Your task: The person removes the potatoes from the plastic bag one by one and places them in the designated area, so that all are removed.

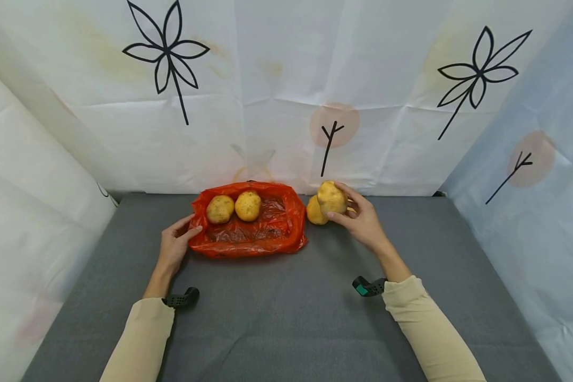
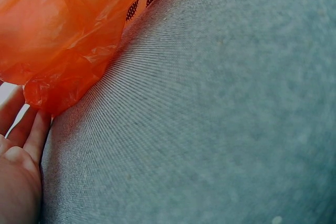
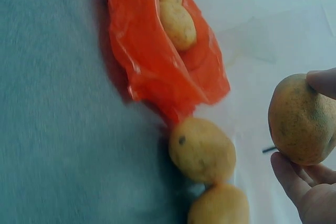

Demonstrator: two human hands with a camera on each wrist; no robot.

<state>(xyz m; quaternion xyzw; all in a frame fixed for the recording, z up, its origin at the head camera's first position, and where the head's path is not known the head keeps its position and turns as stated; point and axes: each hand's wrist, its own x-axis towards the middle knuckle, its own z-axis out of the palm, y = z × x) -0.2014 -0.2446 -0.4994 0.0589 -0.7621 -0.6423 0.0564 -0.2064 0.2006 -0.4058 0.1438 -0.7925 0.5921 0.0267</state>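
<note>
White printed cloth (image 1: 277, 69) behind and at the sides, gray tabletop (image 1: 267, 323) under everything; red bag (image 1: 248, 247) is the reference. Bag lies mouth up, rim spread wide, probably so potatoes can pass without snagging. Inside it: two potatoes (image 1: 248, 206), side by side toward its left end. Left hand (image 1: 173, 248) pinches the bag's left edge between thumb and fingers, likely to steady that limp film. Right hand (image 1: 363, 225), off the bag's right end, is partly closed: thumb one side, fingers the other, around one potato (image 1: 331, 199), held up clear of the table. Opposed grip suits a round, smooth load. Two loose potatoes (image 3: 202, 150) sit in line just beyond the bag's right end, within easy reach.
</note>
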